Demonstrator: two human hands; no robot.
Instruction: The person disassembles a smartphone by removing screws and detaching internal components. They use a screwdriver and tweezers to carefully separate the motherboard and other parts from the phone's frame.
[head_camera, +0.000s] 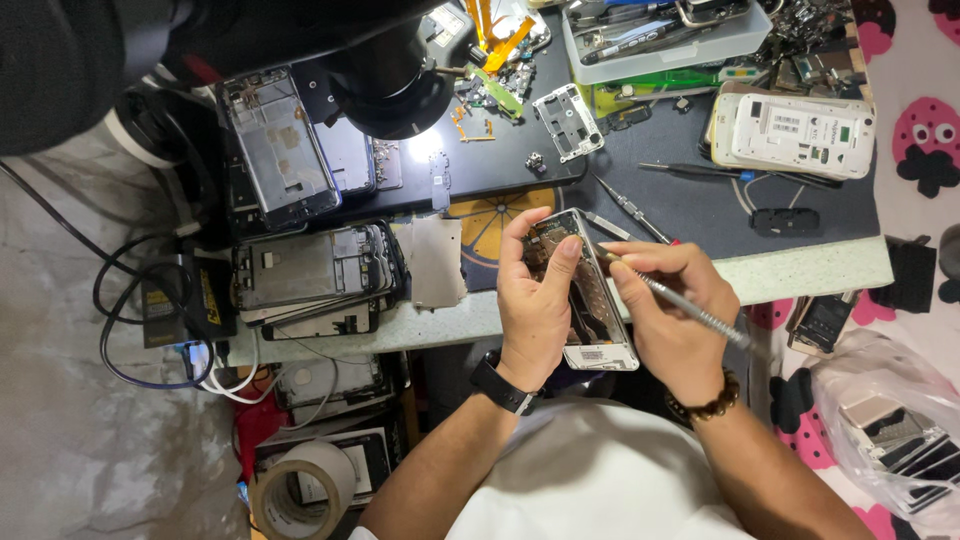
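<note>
Spreading across the upper half of the view, a pale speckled worktable (820, 272) with a dark rubbery mat (700, 205) on top is the largest thing here, its surface crowded with phone parts. At its left end lies a stack of flat rectangular phone frames (310, 280), metallic and grey, with a tangle of black cables (130, 300) hanging beside them. Above them sits the round black barrel of a microscope (390, 85). A white plastic phone back shell (800, 135) lies at the right end of the mat, matte and rounded at the corners. Lower left, a roll of beige paper tape (300, 490) sits on the floor clutter; lower right, a crinkled clear plastic bag (890, 430) holds more flat parts.

Over the table's near edge, the left hand (535, 305), with a black band at the wrist, is wrapped around an opened phone (590, 300), a slim silver-edged rectangle with exposed brown and metallic insides; the thumb presses across its upper part. The right hand (675, 320), wearing a bracelet of brown beads, is closed in a pen-like pinch on a thin metal tool (690, 305) with a knurled shaft, whose tip meets the phone's upper right edge. Just beyond, two slender screwdrivers (630, 210) rest on the mat.
</note>
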